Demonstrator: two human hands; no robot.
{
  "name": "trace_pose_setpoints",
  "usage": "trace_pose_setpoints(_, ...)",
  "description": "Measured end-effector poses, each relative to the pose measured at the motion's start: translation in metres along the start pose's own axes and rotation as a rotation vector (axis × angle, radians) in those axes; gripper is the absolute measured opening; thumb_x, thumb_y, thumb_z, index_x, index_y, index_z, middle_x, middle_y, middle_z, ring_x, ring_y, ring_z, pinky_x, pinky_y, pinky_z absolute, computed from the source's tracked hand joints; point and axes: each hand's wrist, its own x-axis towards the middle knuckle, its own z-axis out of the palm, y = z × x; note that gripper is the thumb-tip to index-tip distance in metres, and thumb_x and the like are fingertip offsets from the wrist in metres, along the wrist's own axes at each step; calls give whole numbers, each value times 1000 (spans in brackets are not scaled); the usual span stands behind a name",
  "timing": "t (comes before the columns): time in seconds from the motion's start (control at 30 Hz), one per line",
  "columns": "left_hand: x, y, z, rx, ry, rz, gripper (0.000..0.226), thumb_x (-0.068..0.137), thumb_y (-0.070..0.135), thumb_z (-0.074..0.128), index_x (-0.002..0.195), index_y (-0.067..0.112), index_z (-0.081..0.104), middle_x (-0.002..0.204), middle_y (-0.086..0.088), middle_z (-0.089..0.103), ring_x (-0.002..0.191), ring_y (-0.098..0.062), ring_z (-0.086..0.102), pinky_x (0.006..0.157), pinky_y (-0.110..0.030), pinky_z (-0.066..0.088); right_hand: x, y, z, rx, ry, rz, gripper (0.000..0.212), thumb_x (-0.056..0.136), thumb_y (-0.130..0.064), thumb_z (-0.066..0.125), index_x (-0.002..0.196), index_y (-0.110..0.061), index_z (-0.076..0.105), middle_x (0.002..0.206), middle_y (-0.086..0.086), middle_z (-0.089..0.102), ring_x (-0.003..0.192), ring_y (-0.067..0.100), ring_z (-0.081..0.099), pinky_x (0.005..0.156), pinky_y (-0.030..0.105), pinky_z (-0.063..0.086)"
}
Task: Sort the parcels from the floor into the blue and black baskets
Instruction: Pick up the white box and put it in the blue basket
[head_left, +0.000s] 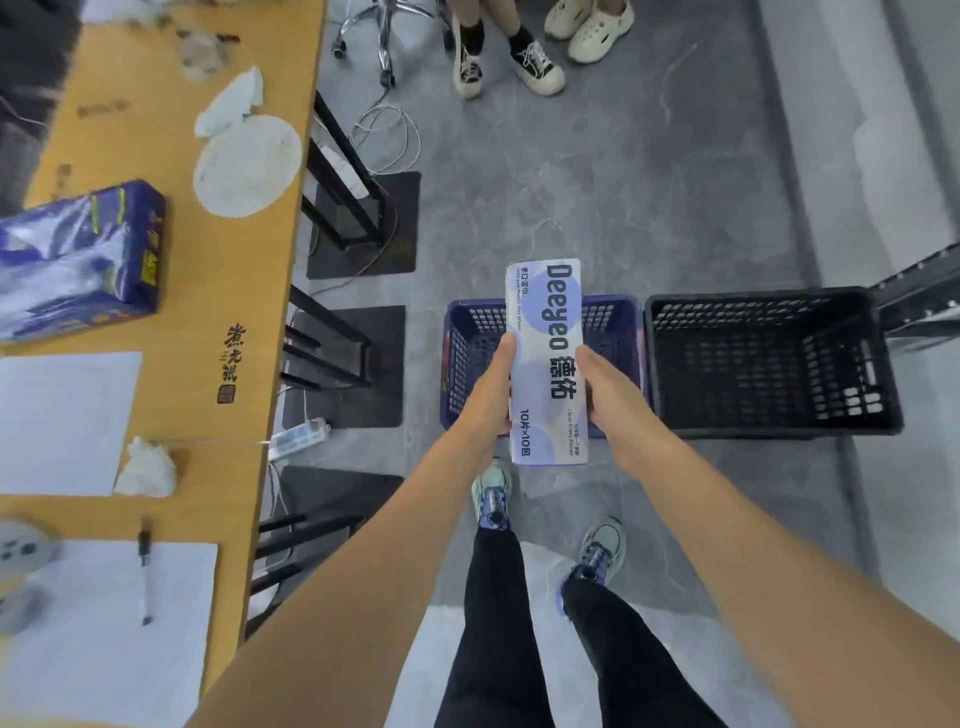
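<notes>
Mid-frame, left hand (491, 387) and right hand (610, 392) grip a wipes parcel (545, 358) over the blue basket (467, 353); black basket (769, 364) beside. Likely next: lower and release.

Bright, even indoor light falls from above, leaving only soft, faint shadows on the grey floor (649, 197). Pale glare patches lie on the floor at the near middle and the far right. The centre is sharp, and print on the parcel (545, 332) reads cleanly. Toward the left edge the desk (218, 291) and the blue pack (78, 260) on it smear into blur. Wide-angle distortion bows the desk edge. Inside, the black basket (769, 364) is dark, though its mesh is legible.
</notes>
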Motion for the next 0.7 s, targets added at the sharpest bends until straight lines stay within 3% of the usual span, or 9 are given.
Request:
trace_pose_setpoints(0.1, 39, -9, -11, -10, 17, -66, 43, 105, 68, 28, 110, 47, 65, 91, 26, 74, 78, 8, 71, 74, -27, 53, 42, 11, 8, -7, 1, 25, 39, 110, -51, 41, 132, -32, 65, 121, -9, 77, 115, 14, 71, 108, 47, 51)
trace_pose_setpoints(0.17, 74, -17, -19, -8, 9, -69, 47, 107, 64, 27, 115, 39, 66, 82, 25, 75, 69, 9, 71, 60, -18, 55, 74, 19, 16, -15, 14, 37, 37, 110, -50, 40, 131, -31, 65, 118, -9, 77, 113, 15, 72, 106, 46, 52)
trace_pose_setpoints(0.23, 111, -27, -29, -14, 5, -86, 52, 108, 62, 27, 123, 32, 67, 87, 19, 76, 66, 6, 72, 49, -12, 51, 107, 29, 25, -15, 25, 68, 37, 110, -49, 41, 129, -30, 65, 117, -8, 77, 112, 14, 71, 106, 43, 51)
trace_pose_setpoints(0.33, 169, -46, -44, -40, -28, -123, 63, 106, 66, 27, 135, 27, 67, 106, 7, 79, 84, -4, 77, 61, -18, 58, 159, 50, 40, -5, 28, 97, 36, 110, -47, 41, 127, -29, 66, 116, -9, 77, 111, 11, 70, 102, 40, 52)
trace_pose_setpoints(0.47, 239, -75, -67, -46, -22, -156, 62, 107, 63, 27, 137, 24, 66, 92, 12, 81, 78, -3, 77, 58, -18, 57, 233, 83, 60, -20, 40, 135, 37, 109, -50, 42, 130, -31, 66, 124, -10, 73, 118, 12, 66, 106, 41, 48)
trace_pose_setpoints(0.57, 291, -101, -78, -48, 3, -148, 62, 104, 70, 28, 137, 35, 66, 113, 9, 79, 93, -5, 76, 79, -25, 61, 285, 110, 69, -30, 47, 161, 43, 107, -55, 42, 140, -33, 61, 136, -11, 67, 126, 12, 62, 110, 41, 46)
trace_pose_setpoints(0.63, 332, -120, -83, -40, 31, -153, 61, 103, 72, 30, 138, 37, 65, 119, 9, 77, 101, -7, 75, 88, -29, 59, 322, 132, 74, -30, 41, 177, 46, 108, -54, 41, 145, -33, 57, 139, -11, 66, 128, 12, 61, 105, 37, 48)
trace_pose_setpoints(0.7, 369, -142, -86, -36, 60, -203, 77, 86, 92, 37, 142, 43, 60, 137, 7, 68, 122, -13, 66, 105, -41, 52, 354, 152, 76, -34, 44, 201, 46, 109, -53, 40, 148, -33, 55, 141, -12, 64, 128, 11, 60, 102, 35, 47)
